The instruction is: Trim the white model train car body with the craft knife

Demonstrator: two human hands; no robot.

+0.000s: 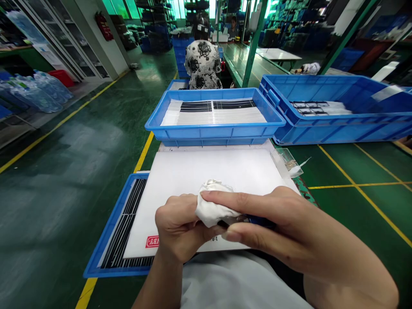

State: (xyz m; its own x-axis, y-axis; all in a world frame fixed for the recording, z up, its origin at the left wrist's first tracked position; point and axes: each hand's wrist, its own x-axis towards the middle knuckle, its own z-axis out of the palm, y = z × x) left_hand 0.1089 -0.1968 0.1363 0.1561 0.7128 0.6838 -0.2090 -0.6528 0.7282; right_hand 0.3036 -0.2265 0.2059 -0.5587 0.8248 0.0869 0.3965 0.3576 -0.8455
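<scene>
while two hands (180, 223) (280, 223) hold one cloth (213, 207), one board (180, 176) shows

large blue crate (341, 130) cut off at three o'clock; dark blue object (262, 221) mostly hidden by right hand (283, 210) at four.

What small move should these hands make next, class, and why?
Probably one light, short wipe with the crumpled white cloth along the dark blue item beside it. The right hand's index finger already presses the cloth, the left hand steadies it, and both are above the flat white board. The item is mostly hidden, so gentleness seems wise.
</scene>
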